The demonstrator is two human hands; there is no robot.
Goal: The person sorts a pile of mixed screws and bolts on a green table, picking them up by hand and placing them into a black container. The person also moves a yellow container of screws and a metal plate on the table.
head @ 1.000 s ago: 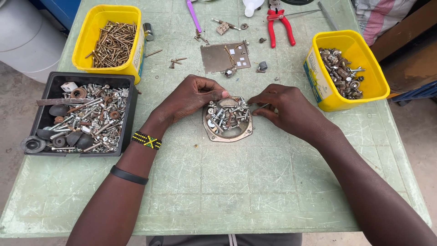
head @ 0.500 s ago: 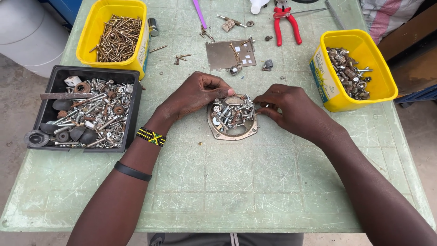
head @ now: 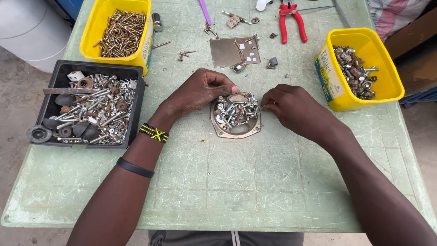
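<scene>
Across the green table (head: 255,182), the near half lies bare up to the near edge, giving the arms open room. At far left sits a black tray (head: 53,90) of mixed hardware, beyond it a yellow tub (head: 93,32) of screws; a second yellow tub (head: 387,77) stands at right. Mid-table, a round metal dish (head: 236,131) holds bolts. Left hand (head: 198,91) curls over its far-left rim, fingertips pinched. Right hand (head: 296,109) touches its right rim, fingers nearly closed on something too small to tell. Red pliers (head: 293,20) lie far off.
</scene>
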